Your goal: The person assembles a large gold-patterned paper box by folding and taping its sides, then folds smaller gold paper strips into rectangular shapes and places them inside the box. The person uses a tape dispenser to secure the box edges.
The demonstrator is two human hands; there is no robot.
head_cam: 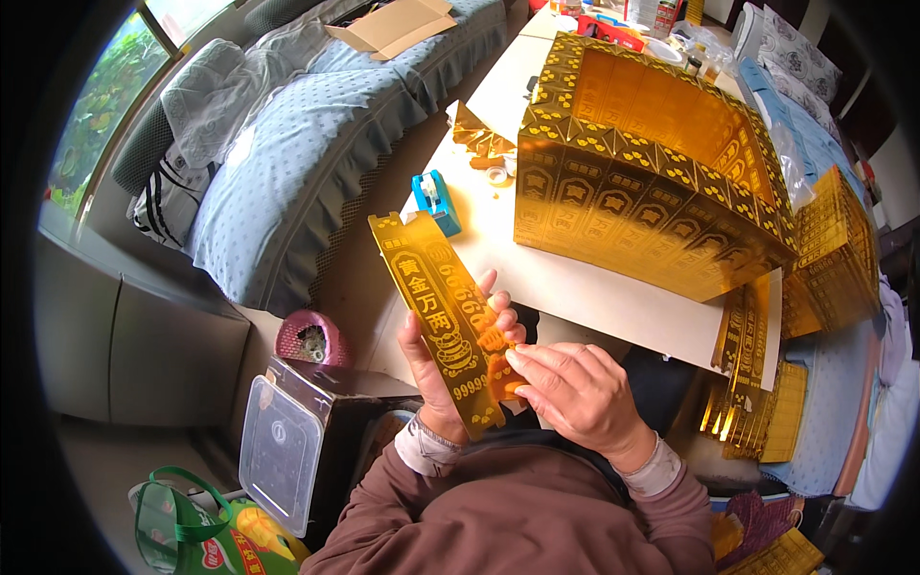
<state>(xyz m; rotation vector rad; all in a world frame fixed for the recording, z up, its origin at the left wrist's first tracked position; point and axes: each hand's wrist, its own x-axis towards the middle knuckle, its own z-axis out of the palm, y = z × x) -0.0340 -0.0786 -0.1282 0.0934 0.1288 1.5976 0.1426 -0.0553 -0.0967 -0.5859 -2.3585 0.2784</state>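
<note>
A long gold foil-card piece (438, 309), folded into a bar shape and bearing printed writing, lies tilted across my left hand (435, 388). My left thumb presses its near side while the fingers wrap round the far side. At its lower right edge, the thumb and fingertips of my right hand (575, 388) pinch the card's side. Beyond my hands a large open-topped gold box (647, 230), its walls made of similar bars, stands on the white table (575, 277). A blue tape dispenser (435, 201) sits at the table's left edge, just past the bar's far end.
Gold scraps (478, 136) and a tape roll (496, 175) lie left of the box. Flat gold card pieces (747, 338) overhang the table's right corner, near another gold stack (830, 251). At lower left are a pink basket (310, 338), a clear plastic lid (280, 453) and a green bag (215, 532).
</note>
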